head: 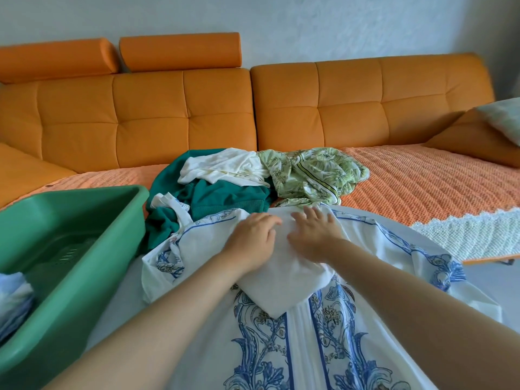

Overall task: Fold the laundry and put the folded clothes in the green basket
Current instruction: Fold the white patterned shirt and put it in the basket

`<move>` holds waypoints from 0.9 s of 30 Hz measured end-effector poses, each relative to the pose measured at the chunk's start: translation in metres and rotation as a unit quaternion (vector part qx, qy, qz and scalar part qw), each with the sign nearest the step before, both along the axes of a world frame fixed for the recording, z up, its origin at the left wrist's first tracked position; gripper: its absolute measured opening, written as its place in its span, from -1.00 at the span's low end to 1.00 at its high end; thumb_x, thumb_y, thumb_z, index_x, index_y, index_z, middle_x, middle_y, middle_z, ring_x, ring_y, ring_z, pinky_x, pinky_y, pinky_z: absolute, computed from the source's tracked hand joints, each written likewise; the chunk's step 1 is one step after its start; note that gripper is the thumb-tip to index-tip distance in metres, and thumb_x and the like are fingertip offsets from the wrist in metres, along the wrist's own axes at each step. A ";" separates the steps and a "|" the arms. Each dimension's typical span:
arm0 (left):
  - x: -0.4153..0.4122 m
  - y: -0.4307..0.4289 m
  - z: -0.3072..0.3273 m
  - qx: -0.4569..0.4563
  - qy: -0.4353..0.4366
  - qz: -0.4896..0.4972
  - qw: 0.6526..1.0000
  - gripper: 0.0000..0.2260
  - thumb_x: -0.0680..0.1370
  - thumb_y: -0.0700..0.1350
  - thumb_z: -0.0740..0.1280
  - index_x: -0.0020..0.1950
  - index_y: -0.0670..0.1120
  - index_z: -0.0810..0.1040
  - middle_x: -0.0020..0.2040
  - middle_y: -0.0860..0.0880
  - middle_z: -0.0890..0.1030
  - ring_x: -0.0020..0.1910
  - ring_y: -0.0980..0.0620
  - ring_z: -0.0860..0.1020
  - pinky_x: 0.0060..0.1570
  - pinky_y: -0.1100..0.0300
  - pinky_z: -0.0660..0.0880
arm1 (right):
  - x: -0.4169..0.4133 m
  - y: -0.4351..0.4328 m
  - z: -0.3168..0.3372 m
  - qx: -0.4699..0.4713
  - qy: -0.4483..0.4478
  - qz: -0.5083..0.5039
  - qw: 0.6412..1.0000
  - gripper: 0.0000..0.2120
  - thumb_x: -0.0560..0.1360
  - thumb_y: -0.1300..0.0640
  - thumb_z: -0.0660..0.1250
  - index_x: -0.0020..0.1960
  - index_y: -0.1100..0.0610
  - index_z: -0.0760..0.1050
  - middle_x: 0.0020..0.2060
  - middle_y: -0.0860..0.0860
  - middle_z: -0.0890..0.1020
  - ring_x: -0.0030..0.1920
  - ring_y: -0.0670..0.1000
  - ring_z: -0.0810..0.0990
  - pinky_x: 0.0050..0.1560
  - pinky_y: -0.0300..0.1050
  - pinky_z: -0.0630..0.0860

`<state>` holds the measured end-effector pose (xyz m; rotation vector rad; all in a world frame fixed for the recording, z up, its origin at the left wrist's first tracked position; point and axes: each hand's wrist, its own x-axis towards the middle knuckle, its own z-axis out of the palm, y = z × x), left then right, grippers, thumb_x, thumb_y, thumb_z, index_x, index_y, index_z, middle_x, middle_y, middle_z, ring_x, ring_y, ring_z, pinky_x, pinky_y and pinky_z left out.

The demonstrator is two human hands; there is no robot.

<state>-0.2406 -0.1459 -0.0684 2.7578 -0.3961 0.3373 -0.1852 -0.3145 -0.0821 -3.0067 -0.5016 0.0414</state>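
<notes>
— Where is the piece being folded?

— The white garment with blue print (284, 280) lies spread over the orange sofa (416, 181), with one plain white part turned over on top of it. Both forearms reach out side by side to that part.

— And the hands?

— The right hand (315, 232) lies flat, fingers straight and spread, palm pressing the cloth. The left hand (253, 240) sits knuckles up, its fingers bent and their tips on the fabric. I cannot tell whether it pinches a fold.

— The rest?

— The green basket (92, 201) stands to the left with a folded blue cloth (14, 299) inside. Behind the hands a teal garment (225, 198), a white one (225, 164) and a green floral one (309, 173) lie in a heap.
</notes>
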 end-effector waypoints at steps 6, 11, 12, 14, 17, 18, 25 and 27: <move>0.031 0.048 -0.026 0.153 0.217 0.127 0.956 -0.35 0.60 0.38 -0.11 0.62 0.19 -0.21 0.63 0.04 -0.25 0.60 -0.08 -0.27 0.53 -0.18 -0.24 | 0.003 0.009 -0.020 -0.020 0.069 0.046 0.996 -0.29 0.52 -0.47 -0.13 0.57 -0.29 -0.27 0.62 0.00 -0.16 0.61 0.07 -0.21 0.50 0.39 -0.23; 0.015 0.073 -0.027 0.126 0.215 0.111 0.962 -0.37 0.62 0.35 -0.10 0.63 0.16 -0.17 0.63 0.01 -0.21 0.61 -0.03 -0.21 0.56 -0.07 -0.16 | 0.004 0.013 -0.016 -0.057 0.057 0.049 0.996 -0.28 0.53 -0.46 -0.14 0.59 -0.25 -0.28 0.62 0.04 -0.16 0.61 0.11 -0.20 0.51 0.38 -0.23; 0.009 0.075 -0.023 0.118 0.203 0.110 0.966 -0.39 0.65 0.31 -0.08 0.64 0.14 -0.13 0.64 0.03 -0.16 0.61 -0.02 -0.17 0.56 -0.05 -0.13 | 0.001 0.017 -0.014 -0.064 0.053 0.051 0.995 -0.28 0.55 -0.43 -0.13 0.60 -0.21 -0.28 0.62 0.06 -0.17 0.61 0.12 -0.21 0.51 0.37 -0.24; -0.008 0.081 -0.014 0.099 0.164 0.114 0.975 -0.47 0.69 0.19 -0.04 0.64 0.10 -0.04 0.65 0.04 -0.03 0.62 -0.01 -0.05 0.55 0.00 -0.04 | -0.005 0.026 -0.005 -0.068 0.037 0.058 0.995 -0.30 0.59 -0.37 -0.13 0.62 -0.13 -0.26 0.61 0.09 -0.20 0.60 0.12 -0.24 0.52 0.36 -0.23; -0.033 0.098 0.003 0.114 0.091 0.136 0.980 -0.54 0.69 -0.07 0.05 0.61 0.03 0.14 0.58 -0.03 0.22 0.53 -0.07 0.19 0.47 0.02 0.19 | -0.024 0.045 0.012 -0.035 0.002 0.090 0.995 -0.35 0.64 -0.28 -0.09 0.64 -0.04 -0.15 0.62 0.11 -0.15 0.61 0.13 -0.20 0.55 0.30 -0.16; -0.041 0.104 0.009 0.130 0.077 0.151 0.977 -0.53 0.65 -0.16 0.09 0.57 0.02 0.20 0.53 -0.05 0.29 0.48 -0.10 0.25 0.40 0.03 0.25 | -0.033 0.055 0.018 -0.022 -0.013 0.112 0.993 -0.36 0.65 -0.25 -0.04 0.64 -0.02 -0.07 0.62 0.11 -0.09 0.61 0.14 -0.13 0.56 0.27 -0.10; -0.099 0.131 0.037 0.171 0.097 0.157 0.968 -0.53 0.52 -0.39 0.15 0.37 -0.04 0.46 0.28 -0.10 0.41 0.28 -0.12 0.36 0.17 0.02 0.41 | -0.104 0.141 0.041 0.143 0.050 0.203 0.967 -0.67 0.61 0.02 0.27 0.36 -0.03 0.53 0.28 -0.04 0.58 0.25 0.03 0.55 0.26 -0.08 0.48; -0.114 0.134 0.035 0.215 0.106 0.159 0.958 -0.61 0.54 -0.36 0.15 0.31 -0.09 0.47 0.28 -0.10 0.43 0.27 -0.12 0.38 0.11 0.02 0.41 | -0.116 0.165 0.042 0.114 0.057 0.228 0.965 -0.70 0.58 0.03 0.29 0.28 -0.01 0.60 0.24 0.00 0.61 0.24 0.09 0.55 0.25 -0.04 0.49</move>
